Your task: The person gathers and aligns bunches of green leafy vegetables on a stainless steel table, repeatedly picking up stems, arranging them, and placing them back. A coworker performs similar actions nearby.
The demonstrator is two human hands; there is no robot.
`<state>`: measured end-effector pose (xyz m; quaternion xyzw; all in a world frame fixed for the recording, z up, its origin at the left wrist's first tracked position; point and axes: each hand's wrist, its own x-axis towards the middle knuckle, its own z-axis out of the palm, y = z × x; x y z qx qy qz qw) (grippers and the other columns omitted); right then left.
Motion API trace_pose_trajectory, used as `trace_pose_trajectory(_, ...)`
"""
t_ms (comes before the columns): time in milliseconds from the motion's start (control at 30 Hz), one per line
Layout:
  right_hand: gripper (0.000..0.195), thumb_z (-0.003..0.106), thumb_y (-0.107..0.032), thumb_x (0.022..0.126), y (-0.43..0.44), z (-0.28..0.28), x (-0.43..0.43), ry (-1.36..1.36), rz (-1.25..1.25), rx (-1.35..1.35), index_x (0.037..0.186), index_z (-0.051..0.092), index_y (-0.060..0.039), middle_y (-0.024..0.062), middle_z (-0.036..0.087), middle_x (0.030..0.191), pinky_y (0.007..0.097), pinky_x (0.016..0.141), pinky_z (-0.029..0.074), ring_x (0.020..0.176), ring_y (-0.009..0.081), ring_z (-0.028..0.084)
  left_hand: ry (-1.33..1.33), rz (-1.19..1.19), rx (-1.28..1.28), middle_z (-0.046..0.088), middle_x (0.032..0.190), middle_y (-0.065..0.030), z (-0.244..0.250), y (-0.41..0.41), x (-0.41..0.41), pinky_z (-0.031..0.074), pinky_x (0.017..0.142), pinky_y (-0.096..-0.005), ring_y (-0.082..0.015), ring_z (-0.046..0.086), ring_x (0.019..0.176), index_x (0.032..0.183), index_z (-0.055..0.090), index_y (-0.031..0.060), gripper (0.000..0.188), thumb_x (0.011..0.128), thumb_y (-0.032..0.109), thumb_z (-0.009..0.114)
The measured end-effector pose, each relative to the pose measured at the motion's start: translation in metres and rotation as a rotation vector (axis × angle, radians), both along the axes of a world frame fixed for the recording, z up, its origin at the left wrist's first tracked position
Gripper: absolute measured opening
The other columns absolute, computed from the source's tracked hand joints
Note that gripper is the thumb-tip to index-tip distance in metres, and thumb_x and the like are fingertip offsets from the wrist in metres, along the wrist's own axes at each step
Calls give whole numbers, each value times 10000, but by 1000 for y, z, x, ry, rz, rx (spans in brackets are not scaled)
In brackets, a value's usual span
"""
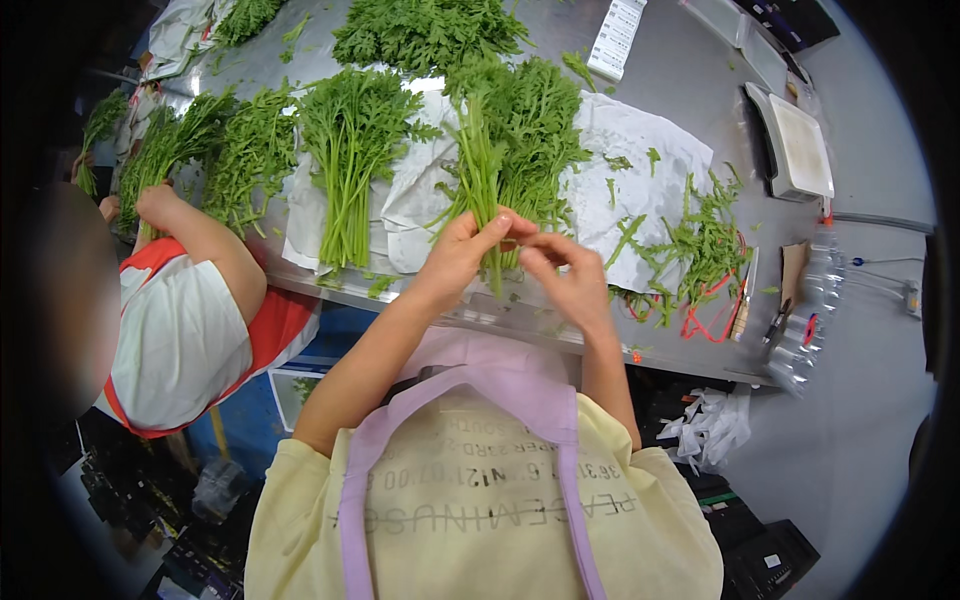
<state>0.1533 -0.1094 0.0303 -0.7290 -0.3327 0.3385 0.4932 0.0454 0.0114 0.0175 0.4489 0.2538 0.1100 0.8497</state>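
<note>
My left hand (pixel 459 259) grips the stems of a bunch of leafy greens (pixel 480 161), which look like crown daisy, above the near edge of the steel table. My right hand (pixel 568 274) is beside it, fingers curled and their tips close to my left fingertips; whether a stem is pinched there is hidden. Behind the held bunch lies a pile of the same greens (pixel 544 142). To its left, a neat bundle (pixel 352 165) rests with its stems towards me on white paper (pixel 416 195).
Loose trimmings (pixel 701 232) lie at right with red ties (pixel 705 319), a wooden-handled knife (pixel 744 300) and a pen (pixel 777 321). A scale (pixel 799 146) and a label strip (pixel 616 41) stand farther back. A co-worker (pixel 180 315) handles greens close on my left.
</note>
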Motion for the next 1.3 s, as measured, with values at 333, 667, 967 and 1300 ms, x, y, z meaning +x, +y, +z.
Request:
trace_pose_trajectory(333,232,630,-174,802,22,-4,6,179,-98,151,919,596,23,43,606,769,217,620,426,689,86,537,82,-228,-198,450,646,3,13,3,-15,274,417,-187,-47,277,444,1043,471,82,235,934,277,399)
trace_pose_trajectory(667,193,619,-153,812,21,-14,4,424,-117,228,894,596,21,34,578,767,211,600,423,680,80,519,91,-199,-24,523,686,-19,13,-7,-10,326,442,-196,-61,382,482,1110,439,73,249,935,243,391)
trace_pose_trajectory(967,237,681,-186,736,15,3,9,-452,-220,98,923,623,-54,39,551,720,245,468,383,558,119,498,310,-116,504,560,611,-14,-5,-7,-12,386,494,-235,-81,492,503,1109,526,42,296,908,241,442)
trace_pose_trajectory(1300,176,692,-96,713,23,-12,0,-486,-146,202,876,644,-50,28,511,702,225,432,322,486,85,388,360,-68,865,611,677,-114,10,-15,-9,437,546,-376,-294,597,627,1127,457,21,308,911,234,403)
